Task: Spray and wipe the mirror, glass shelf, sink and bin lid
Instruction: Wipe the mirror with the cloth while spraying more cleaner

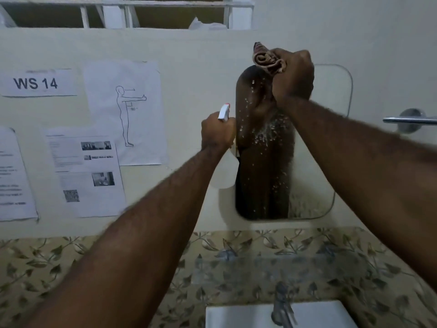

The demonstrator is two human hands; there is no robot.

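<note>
Sign [36, 83] reads "WS 14".
Your left hand [216, 133] grips the sprayer [224, 112]; your right hand [293, 74] clenches a cloth [266, 58] against the droplet-speckled mirror [314, 162].

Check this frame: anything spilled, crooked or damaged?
Nothing damaged. The droplets on the mirror are fresh spray, unwiped. The left hand holds the spray bottle; the right hand holds the cloth at its top edge.

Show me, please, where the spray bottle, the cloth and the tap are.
spray bottle [224, 111], head view, on its white trigger head.
cloth [266, 58], head view, on the bunched folds above the right hand.
tap [282, 308], head view, on its metal body.
</note>
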